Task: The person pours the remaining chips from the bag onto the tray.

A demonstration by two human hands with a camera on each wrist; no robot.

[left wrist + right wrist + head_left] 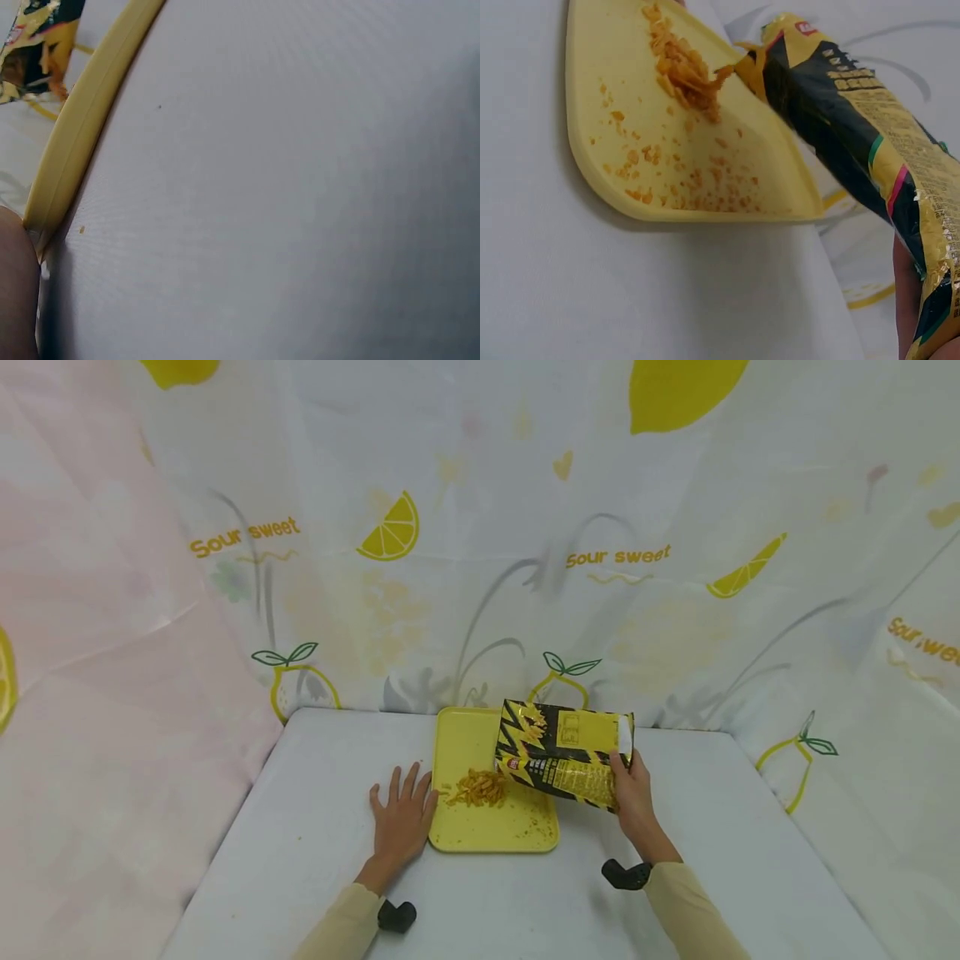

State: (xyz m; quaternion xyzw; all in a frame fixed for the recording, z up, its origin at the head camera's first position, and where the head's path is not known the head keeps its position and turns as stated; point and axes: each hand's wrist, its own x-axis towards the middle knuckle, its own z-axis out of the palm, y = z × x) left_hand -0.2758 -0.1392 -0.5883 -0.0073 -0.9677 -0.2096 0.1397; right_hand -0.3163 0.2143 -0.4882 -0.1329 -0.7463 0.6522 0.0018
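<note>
Yellow tray (465, 743) on the table (300, 827): right hand (633, 793) gripped a snack bag (562, 756) tilted mouth-down over it, apparently to spill sticks (480, 787) onto it, while left hand (403, 814) lay flat, fingers straight, against its left edge, seemingly steadying it.

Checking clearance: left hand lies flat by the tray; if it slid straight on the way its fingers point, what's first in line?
Looks free: the left hand points toward the lemon-print backdrop over bare white table, running alongside the yellow tray. Its thumb side already seems against the tray rim; depth is unclear.
</note>
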